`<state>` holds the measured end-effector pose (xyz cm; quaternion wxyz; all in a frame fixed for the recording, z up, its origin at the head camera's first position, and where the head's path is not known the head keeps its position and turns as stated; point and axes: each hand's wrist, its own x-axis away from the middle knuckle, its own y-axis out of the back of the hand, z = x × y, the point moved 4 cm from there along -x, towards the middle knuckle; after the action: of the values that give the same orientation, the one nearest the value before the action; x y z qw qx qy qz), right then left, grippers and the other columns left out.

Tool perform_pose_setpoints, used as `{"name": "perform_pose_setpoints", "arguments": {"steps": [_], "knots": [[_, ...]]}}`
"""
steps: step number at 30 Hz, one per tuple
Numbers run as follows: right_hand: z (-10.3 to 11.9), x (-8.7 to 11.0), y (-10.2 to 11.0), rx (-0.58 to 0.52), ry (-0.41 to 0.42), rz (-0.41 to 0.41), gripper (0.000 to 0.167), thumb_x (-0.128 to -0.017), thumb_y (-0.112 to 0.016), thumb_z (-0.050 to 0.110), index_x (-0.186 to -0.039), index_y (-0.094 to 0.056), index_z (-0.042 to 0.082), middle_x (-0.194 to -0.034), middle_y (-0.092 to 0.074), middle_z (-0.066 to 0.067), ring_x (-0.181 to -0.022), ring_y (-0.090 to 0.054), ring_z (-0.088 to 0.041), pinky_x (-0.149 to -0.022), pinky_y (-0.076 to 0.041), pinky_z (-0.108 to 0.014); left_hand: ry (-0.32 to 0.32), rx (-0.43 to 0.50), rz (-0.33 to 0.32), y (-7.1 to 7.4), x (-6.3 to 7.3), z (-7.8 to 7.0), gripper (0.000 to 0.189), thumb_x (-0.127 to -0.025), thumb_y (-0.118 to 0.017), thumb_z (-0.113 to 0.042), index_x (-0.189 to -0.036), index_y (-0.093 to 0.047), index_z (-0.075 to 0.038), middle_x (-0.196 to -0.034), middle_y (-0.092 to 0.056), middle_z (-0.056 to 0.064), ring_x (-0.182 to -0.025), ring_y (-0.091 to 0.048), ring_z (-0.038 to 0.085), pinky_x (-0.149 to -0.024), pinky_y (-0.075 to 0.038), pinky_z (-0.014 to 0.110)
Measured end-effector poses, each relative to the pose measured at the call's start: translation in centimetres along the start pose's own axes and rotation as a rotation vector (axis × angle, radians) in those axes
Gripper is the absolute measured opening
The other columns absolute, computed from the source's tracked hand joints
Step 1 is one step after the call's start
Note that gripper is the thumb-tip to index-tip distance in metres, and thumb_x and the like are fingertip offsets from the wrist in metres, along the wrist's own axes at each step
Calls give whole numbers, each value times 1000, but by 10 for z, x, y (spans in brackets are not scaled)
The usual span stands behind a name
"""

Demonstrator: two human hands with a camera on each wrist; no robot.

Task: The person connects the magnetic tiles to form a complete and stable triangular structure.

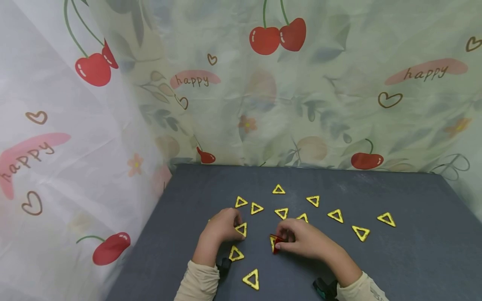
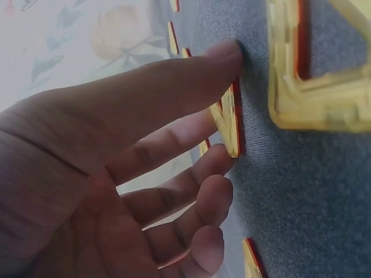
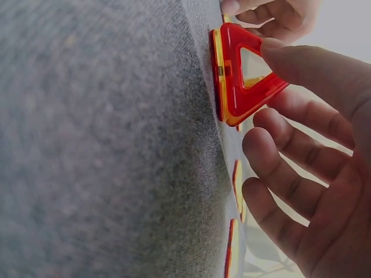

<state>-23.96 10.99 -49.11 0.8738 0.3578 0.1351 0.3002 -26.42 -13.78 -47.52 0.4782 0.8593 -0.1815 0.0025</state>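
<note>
My left hand [image 1: 223, 228] pinches a yellow triangular magnetic tile [image 1: 245, 229] at the dark table, thumb on one side and index finger on the other. In the left wrist view the tile [image 2: 232, 119] shows edge-on, red underneath. To the right, my right hand [image 1: 306, 240] holds a red-faced triangular magnetic tile [image 3: 232, 87] between thumb and fingers. That tile stands tilted up, its lower edge along a yellow triangular tile [image 1: 273, 244] lying on the table. The other fingers of my right hand are loosely bent.
Several more yellow triangular tiles lie scattered flat, among them one at the far side [image 1: 278, 190], one at the right [image 1: 387, 219] and one near the front [image 1: 252, 279]. A cherry-print cloth [image 1: 233, 100] hangs behind the table [image 1: 421, 259] and at its left.
</note>
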Motion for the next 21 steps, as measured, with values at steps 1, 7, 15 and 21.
{"name": "perform_pose_setpoints", "arguments": {"steps": [1,7,15,21], "knots": [[0,0,0,3,-1,-2,14,-95,-82,29,-101,-72,21,-88,-65,11,-75,-60,-3,-68,-52,-26,-5,-1,-2,0,0,0,34,-75,-96,-11,-97,-71,-5,-92,-67,9,-74,-56,19,-69,-50,40],[-1,1,1,13,-6,-13,15,-95,-82,31,-99,-71,22,-86,-64,11,-73,-59,-2,-67,-51,-26,-7,7,4,-2,1,-4,35,-75,-97,-11,-97,-70,-7,-86,-62,4,-72,-55,19,-67,-47,38],[-3,1,1,22,-12,-30,16,-95,-83,33,-98,-71,23,-85,-64,11,-72,-59,-2,-66,-51,-26,-9,16,24,-6,1,-9,34,-77,-96,-12,-100,-71,-7,-87,-62,4,-73,-56,18,-68,-49,37],[-4,0,1,44,-21,-40,15,-94,-83,33,-97,-71,24,-85,-63,12,-72,-58,-1,-66,-51,-26,-9,12,48,-11,-2,-14,32,-77,-96,-15,-96,-71,-8,-83,-60,2,-71,-55,17,-66,-46,35]]}}
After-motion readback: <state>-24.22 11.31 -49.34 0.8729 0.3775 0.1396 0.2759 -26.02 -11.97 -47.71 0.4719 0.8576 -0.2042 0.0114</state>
